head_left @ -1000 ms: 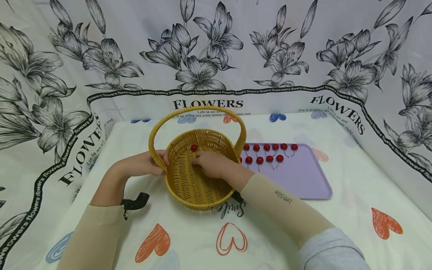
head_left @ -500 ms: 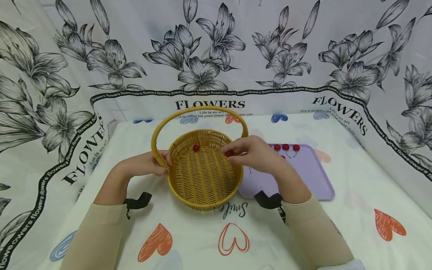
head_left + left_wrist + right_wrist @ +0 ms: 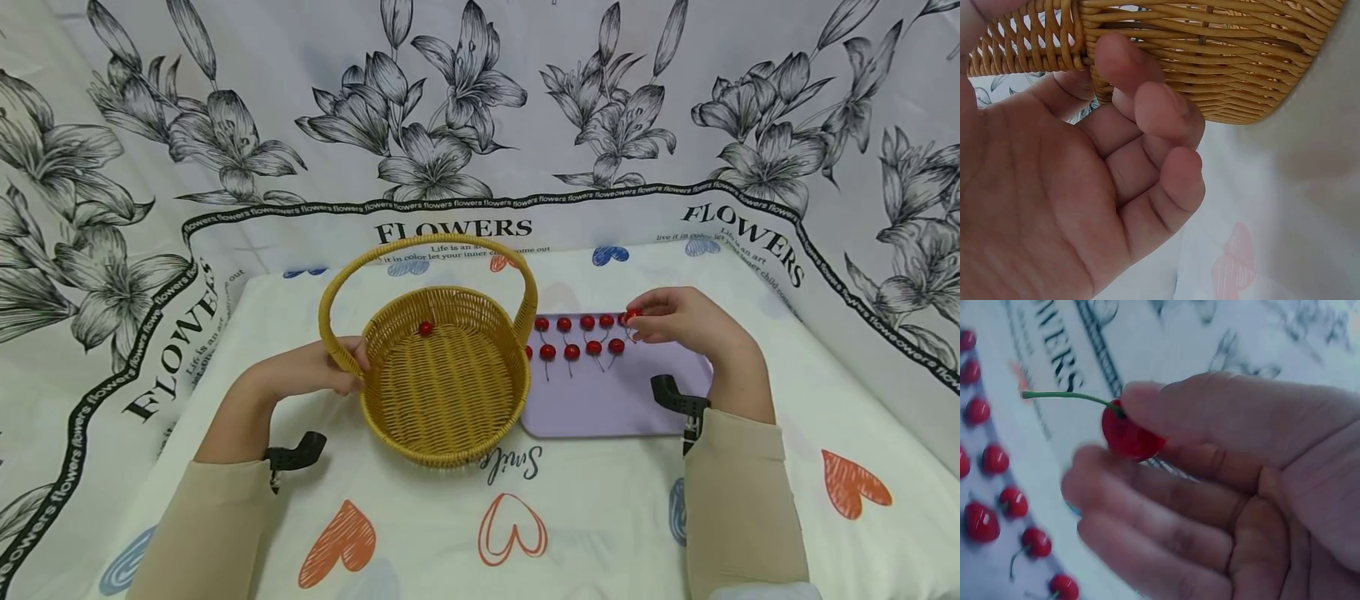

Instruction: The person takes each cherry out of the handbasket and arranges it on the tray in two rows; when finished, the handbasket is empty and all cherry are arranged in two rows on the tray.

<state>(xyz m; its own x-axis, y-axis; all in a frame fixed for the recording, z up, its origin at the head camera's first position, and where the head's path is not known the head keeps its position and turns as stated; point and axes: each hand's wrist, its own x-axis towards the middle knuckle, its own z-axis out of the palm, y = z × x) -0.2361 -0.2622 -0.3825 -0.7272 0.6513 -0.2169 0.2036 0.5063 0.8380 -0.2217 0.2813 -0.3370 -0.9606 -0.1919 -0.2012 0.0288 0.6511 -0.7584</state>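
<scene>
My left hand (image 3: 318, 368) grips the yellow wicker basket (image 3: 442, 446) at its left rim, where the arched handle joins. In the left wrist view, curled fingers (image 3: 1169, 112) lie against the basket's woven side (image 3: 1241, 69). One red cherry (image 3: 426, 328) lies inside the basket, towards the back. My right hand (image 3: 686, 321) is over the far right part of the purple tray (image 3: 600, 408). Between its thumb and fingers it pinches a cherry (image 3: 1125, 434) with a green stem. Several cherries (image 3: 572, 352) stand in two rows on the tray, stems towards me.
The tray sits right beside the basket, partly behind its right rim. A white cloth (image 3: 420, 542) with printed hearts covers the table. Behind it rises a flower-printed curtain (image 3: 450, 108). The tall handle (image 3: 427, 240) arches over the basket.
My right hand has come up out of the basket with a cherry and moved right, across to the tray's far side. My left hand keeps its grip on the basket.
</scene>
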